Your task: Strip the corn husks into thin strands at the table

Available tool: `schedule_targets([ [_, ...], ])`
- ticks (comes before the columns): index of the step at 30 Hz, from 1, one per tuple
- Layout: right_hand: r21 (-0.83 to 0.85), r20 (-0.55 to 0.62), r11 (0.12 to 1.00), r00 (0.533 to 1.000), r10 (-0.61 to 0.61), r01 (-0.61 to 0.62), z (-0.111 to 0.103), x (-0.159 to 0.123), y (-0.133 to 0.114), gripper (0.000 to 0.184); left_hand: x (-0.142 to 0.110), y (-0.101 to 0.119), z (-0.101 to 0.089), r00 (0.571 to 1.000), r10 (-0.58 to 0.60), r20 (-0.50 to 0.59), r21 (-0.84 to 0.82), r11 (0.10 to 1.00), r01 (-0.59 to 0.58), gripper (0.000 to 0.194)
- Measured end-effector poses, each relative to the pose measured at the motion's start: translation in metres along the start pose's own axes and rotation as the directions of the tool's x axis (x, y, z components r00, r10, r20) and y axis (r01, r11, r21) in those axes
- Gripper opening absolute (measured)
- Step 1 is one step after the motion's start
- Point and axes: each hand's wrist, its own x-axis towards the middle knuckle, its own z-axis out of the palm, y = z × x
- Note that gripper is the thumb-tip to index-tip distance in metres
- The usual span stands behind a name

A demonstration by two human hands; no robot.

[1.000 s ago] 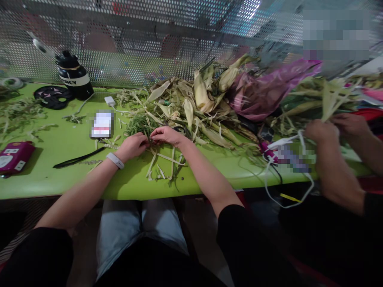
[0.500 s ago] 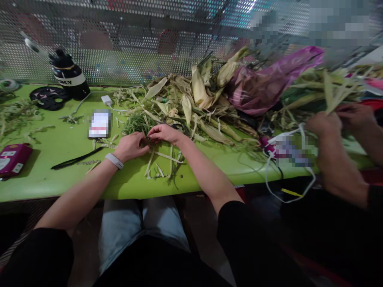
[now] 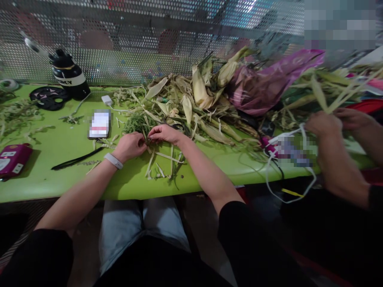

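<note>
Right hand (image 3: 164,134): fingers drawn together at near edge of green bundle (image 3: 135,122); pinched piece too small to tell. Left hand (image 3: 131,145): fingers curled at same edge; cannot tell if gripping. Green bundle on bench (image 3: 74,184), just beyond both hands. In front of bundle: pale strips (image 3: 167,156). Left of bundle: phone (image 3: 100,124). Right of bundle: husk pile (image 3: 187,109), then purple bag (image 3: 259,93). Well right of bundle: co-worker's 2 hands (image 3: 324,124), holding husk (image 3: 318,93).
</note>
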Motion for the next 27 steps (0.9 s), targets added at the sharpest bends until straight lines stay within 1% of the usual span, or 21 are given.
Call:
schedule_targets([
  [4,-0.001,0.001,1.000,1.000,-0.001,0.001,0.000,-0.001,-0.001,0.006,-0.002,0.005,-0.001,0.998,-0.026,-0.057,0.003,1.000,0.026,0.019],
  [7,-0.008,0.000,1.000,1.000,-0.006,0.006,0.000,-0.001,-0.002,0.007,-0.002,0.009,0.000,1.000,0.008,-0.024,-0.015,1.000,-0.008,0.019],
  [9,-0.015,0.003,1.000,1.000,-0.007,0.007,0.000,-0.001,-0.002,0.006,-0.002,0.011,0.001,1.000,0.007,0.007,-0.024,1.000,-0.007,0.019],
  [14,-0.019,0.012,1.000,1.000,-0.012,0.012,0.000,-0.001,-0.002,0.007,-0.002,0.013,0.002,0.998,-0.051,-0.029,-0.003,0.999,0.051,0.018],
  [20,-0.020,0.018,1.000,1.000,-0.006,0.007,0.000,-0.002,-0.004,0.005,-0.004,0.014,-0.002,0.990,-0.133,-0.047,-0.004,0.991,0.133,0.033],
  [23,-0.019,0.016,1.000,1.000,-0.004,0.005,0.001,-0.002,-0.004,0.005,-0.005,0.013,-0.001,0.990,-0.118,-0.071,-0.007,0.993,0.118,0.036],
  [27,0.002,0.023,1.000,1.000,-0.015,0.015,-0.001,-0.001,-0.003,0.008,-0.004,0.006,0.003,0.994,-0.045,-0.097,-0.015,0.999,0.044,0.028],
])
